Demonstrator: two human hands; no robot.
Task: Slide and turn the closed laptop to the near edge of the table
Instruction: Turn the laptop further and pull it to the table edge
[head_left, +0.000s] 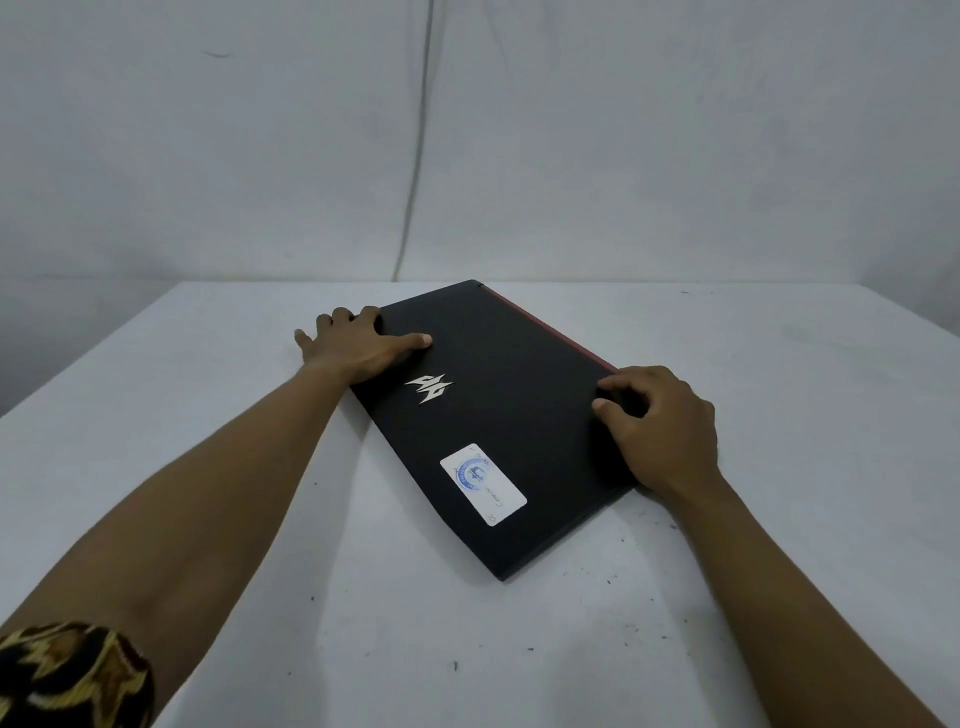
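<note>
**Black laptop askew on the white bench**

Closed and flat, it lies mid-bench, turned diagonally, with one corner by the bench's far edge and another pointing toward its near edge. The matte lid carries a silver emblem, a white sticker with a blue seal, and a red strip along one side. The left grip curls over one edge, thumb on the lid. The right grip clasps the opposite side, fingers bent on top.

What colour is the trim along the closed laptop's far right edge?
Red trim on the black closed laptop; head view.
</note>
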